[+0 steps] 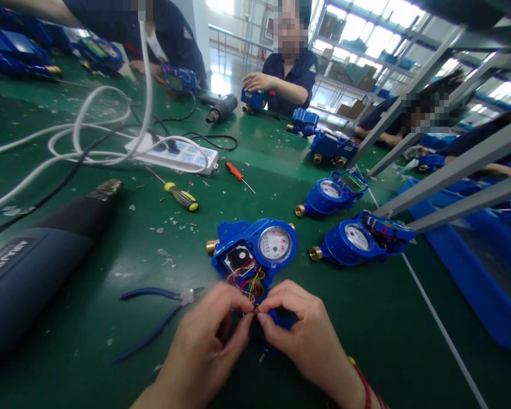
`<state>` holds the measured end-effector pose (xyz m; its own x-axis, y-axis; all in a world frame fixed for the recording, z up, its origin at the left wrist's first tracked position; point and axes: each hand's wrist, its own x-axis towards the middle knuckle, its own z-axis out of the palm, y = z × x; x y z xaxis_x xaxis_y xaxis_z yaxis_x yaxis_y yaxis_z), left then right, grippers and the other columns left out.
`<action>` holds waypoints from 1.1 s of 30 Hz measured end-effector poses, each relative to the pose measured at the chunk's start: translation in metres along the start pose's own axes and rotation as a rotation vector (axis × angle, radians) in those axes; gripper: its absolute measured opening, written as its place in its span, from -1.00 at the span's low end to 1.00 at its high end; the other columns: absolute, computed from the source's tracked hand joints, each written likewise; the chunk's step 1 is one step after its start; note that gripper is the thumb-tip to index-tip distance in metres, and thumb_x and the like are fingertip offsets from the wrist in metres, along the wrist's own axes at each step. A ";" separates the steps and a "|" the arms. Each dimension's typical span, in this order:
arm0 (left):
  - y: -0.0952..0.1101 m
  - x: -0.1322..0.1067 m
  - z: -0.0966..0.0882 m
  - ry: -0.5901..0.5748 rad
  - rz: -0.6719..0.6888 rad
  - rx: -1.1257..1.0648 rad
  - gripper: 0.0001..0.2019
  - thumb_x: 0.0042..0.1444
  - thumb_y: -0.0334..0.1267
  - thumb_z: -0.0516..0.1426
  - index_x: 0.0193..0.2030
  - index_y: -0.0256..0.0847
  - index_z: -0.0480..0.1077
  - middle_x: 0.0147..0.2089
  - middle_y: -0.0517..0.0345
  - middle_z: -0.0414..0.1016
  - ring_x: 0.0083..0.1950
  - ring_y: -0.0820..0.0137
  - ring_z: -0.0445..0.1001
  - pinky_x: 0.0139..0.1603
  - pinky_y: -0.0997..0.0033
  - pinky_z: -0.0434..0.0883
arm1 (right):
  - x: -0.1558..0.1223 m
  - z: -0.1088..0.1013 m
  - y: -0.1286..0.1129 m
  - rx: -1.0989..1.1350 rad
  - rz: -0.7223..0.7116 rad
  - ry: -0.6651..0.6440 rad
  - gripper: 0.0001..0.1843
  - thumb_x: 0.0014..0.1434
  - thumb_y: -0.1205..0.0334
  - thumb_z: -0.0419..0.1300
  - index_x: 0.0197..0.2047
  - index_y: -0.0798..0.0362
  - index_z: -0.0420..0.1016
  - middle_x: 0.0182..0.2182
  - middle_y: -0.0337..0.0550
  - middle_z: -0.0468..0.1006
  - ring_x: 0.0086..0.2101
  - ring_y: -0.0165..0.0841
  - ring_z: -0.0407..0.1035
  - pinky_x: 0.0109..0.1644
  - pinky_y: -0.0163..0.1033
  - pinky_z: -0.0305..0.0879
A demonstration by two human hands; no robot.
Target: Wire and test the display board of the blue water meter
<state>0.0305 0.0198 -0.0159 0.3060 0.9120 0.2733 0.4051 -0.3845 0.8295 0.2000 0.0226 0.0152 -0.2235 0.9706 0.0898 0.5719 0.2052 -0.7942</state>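
Observation:
A blue water meter [255,244] with a white dial lies opened in front of me, its brass threaded ends showing. Red, yellow and black wires [251,281] come out of its open housing. My left hand [210,335] pinches wire ends between thumb and forefinger. Fingertip to fingertip with it, my right hand [300,326] pinches the wires from the other side. The exact wire ends are too small to make out between the fingers. Left of my left hand lie blue-handled cutting pliers [170,304], jaws toward the meter.
A heat gun [46,261] lies at the left, near a white power strip [174,153] with looped cables. A yellow-black screwdriver [181,196] and a red screwdriver [237,173] lie beyond the meter. More water meters [353,241] stand right, beside metal bars and a blue bin [472,272]. Co-workers sit opposite.

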 end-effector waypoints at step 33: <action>0.004 0.001 -0.002 -0.154 -0.187 -0.110 -0.83 0.20 -0.21 0.01 -0.39 -0.13 0.34 -0.40 0.29 0.35 -0.41 0.54 0.34 -0.40 0.59 0.30 | -0.007 0.009 0.006 -0.111 -0.106 0.117 -0.85 -0.05 0.53 0.21 -0.49 0.08 0.44 -0.49 -0.19 0.51 -0.39 -0.33 0.37 -0.29 -0.24 0.23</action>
<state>0.0305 0.0195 -0.0110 0.3656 0.9299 0.0402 0.3731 -0.1859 0.9090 0.1974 0.0155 0.0043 -0.1975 0.9493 0.2444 0.6351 0.3139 -0.7058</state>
